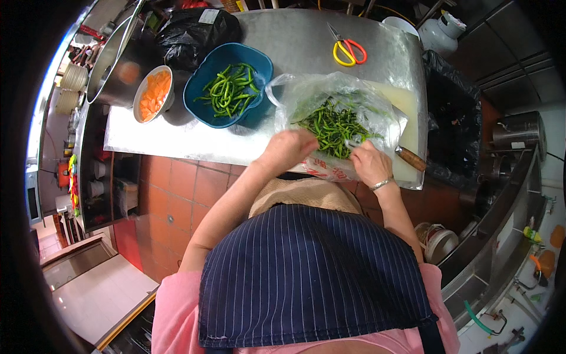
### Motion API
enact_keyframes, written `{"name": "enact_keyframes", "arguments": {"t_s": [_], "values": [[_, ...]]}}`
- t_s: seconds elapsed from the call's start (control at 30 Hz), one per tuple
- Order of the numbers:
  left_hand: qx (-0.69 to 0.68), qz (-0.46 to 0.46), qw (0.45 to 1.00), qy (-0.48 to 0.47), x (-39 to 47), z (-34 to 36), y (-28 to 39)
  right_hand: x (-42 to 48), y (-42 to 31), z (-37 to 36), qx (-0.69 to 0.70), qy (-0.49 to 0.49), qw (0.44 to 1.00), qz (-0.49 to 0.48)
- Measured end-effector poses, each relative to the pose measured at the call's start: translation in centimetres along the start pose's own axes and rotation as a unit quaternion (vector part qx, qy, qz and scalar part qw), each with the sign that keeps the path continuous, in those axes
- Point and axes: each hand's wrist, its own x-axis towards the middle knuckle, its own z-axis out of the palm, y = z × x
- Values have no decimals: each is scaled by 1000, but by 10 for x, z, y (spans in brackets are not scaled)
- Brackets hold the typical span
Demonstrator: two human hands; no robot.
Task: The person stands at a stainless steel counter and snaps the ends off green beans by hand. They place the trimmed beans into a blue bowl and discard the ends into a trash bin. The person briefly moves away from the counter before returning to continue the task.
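A clear plastic bag with red print lies on the steel table, its mouth spread around a heap of slender green pods, which may be beans or chillies. My left hand hovers at the heap's near left side with curled fingers; whether anything is pinched in them is hidden. A small pale metal tool sticks out of my right hand, which is closed around it by the heap's near right edge. More long green pods rest in a blue plastic basin to the left.
A white cutting board lies partly under the bag, with a wooden-handled knife on it. Scissors lie further back. Leftward are a bowl of cut carrots and a black bag. A lined bin stands right.
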Motion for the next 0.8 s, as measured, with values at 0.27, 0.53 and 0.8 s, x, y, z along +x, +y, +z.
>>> {"name": "enact_keyframes", "arguments": {"t_s": [0.27, 0.53, 0.8], "values": [[155, -96, 979, -91, -16, 31, -10, -12, -10, -1, -141, 15, 990, 1], [224, -94, 964, -108, 30, 33, 7, 28, -25, 25, -108, 93, 990, -18], [163, -149, 975, -2, 29, 16, -7, 55, 11, 21, 27, 164, 979, 119]]}}
